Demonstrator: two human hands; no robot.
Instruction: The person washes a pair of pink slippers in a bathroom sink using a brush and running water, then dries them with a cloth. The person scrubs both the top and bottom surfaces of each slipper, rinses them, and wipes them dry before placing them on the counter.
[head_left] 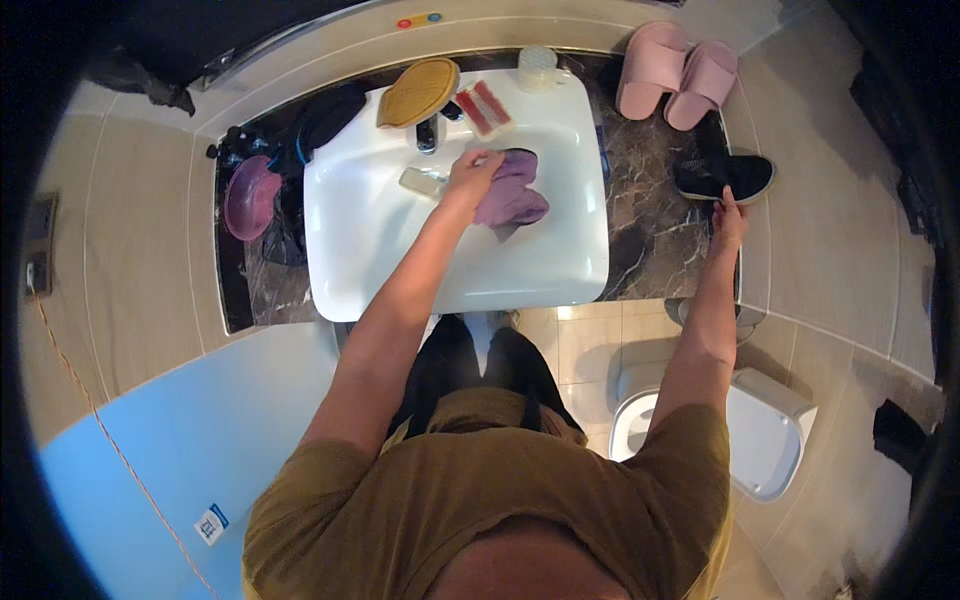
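My left hand (470,180) reaches into the white sink (355,240) and pinches the upper left edge of a crumpled purple cloth (510,195) with dark patches. Off to the right, the fingers of my right hand (731,218) are closed on the near edge of a black shoe (712,176) with a pale sole rim, at the right end of the dark marble counter (640,235). A pale bar (422,183), perhaps soap, lies just left of my left hand. Behind that hand is a red and white brush-like block (485,108).
A faucet (427,133) stands at the sink's back, beside a tan oval thing (418,92). A clear cup (538,68) and pink slippers (652,70) are behind. A pink bowl (252,198) sits left; a toilet (765,440) stands low right.
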